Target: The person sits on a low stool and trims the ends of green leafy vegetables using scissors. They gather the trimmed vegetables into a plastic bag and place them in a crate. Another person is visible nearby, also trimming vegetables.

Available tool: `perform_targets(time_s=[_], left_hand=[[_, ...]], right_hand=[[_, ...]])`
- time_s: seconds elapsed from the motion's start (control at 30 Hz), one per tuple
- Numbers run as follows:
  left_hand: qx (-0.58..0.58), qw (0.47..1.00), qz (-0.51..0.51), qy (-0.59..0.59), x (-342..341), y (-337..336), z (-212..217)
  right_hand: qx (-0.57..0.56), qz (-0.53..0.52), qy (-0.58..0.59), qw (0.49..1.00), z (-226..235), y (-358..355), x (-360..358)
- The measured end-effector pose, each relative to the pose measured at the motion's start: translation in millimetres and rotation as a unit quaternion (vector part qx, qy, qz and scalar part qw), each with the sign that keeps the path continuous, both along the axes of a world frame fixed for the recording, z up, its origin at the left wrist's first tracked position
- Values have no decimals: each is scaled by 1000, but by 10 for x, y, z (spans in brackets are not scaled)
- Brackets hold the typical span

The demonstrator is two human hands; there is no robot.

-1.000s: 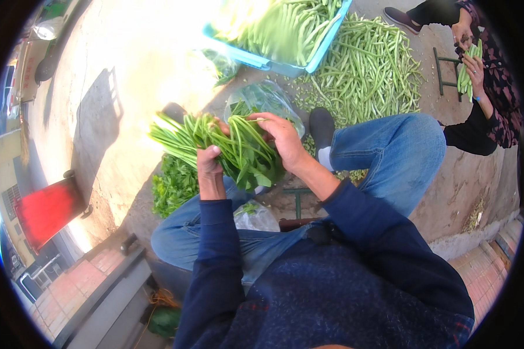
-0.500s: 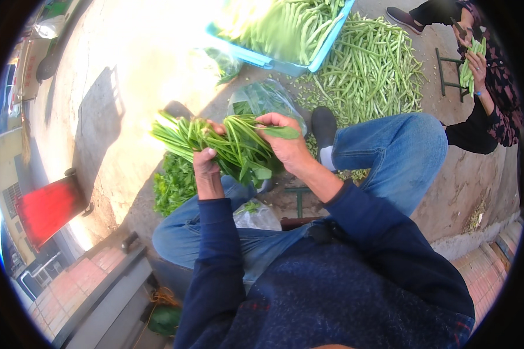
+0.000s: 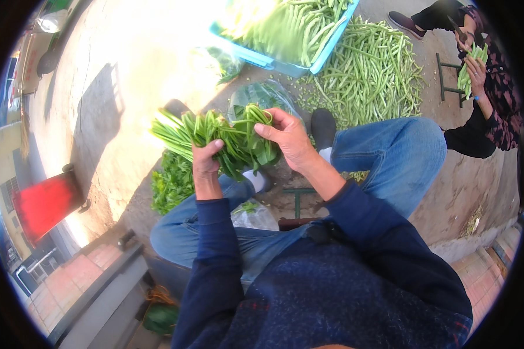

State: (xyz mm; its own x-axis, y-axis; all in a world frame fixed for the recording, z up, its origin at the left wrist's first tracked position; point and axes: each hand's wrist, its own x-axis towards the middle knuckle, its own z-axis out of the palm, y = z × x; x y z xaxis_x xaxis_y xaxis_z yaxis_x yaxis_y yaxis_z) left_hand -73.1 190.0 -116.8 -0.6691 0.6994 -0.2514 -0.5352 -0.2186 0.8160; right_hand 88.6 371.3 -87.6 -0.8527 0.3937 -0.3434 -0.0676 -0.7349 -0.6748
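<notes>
I sit with my knees apart, in blue jeans and a dark blue top. My left hand (image 3: 205, 161) is closed around the middle of a bunch of leafy green vegetables (image 3: 218, 136), its pale stalks pointing left and its leaves to the right. My right hand (image 3: 286, 136) pinches the leafy end of the same bunch with its fingertips. Below the bunch lies a heap of loose greens (image 3: 172, 183) on the ground by my left knee.
A blue crate (image 3: 285, 61) full of green beans stands ahead, with a big pile of green beans (image 3: 372, 72) on the ground beside it. A clear plastic bag of greens (image 3: 256, 93) lies before my feet. Another person's hands (image 3: 474, 64) hold beans at the upper right. A red bin (image 3: 43, 203) is at the left.
The bunch stays in my left hand. My right hand has shifted along the leafy end, going from lying over the leaves to pinching them with the fingertips.
</notes>
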Motion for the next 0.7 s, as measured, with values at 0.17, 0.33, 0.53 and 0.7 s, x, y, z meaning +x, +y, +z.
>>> perform_targets(time_s=[0.17, 0.33, 0.53, 0.7], left_hand=[[129, 991, 38, -13, -103, -102, -79], [247, 968, 13, -47, -172, -227, -116], [304, 951, -33, -35, -263, -288, -120], [211, 977, -4, -29, -234, -293, -11]], right_hand=[[-111, -48, 46, 992, 7, 202, 64], [-218, -81, 72, 970, -73, 356, 154], [-294, -89, 135, 942, -122, 611, 229], [-281, -59, 139, 948, -115, 586, 216]])
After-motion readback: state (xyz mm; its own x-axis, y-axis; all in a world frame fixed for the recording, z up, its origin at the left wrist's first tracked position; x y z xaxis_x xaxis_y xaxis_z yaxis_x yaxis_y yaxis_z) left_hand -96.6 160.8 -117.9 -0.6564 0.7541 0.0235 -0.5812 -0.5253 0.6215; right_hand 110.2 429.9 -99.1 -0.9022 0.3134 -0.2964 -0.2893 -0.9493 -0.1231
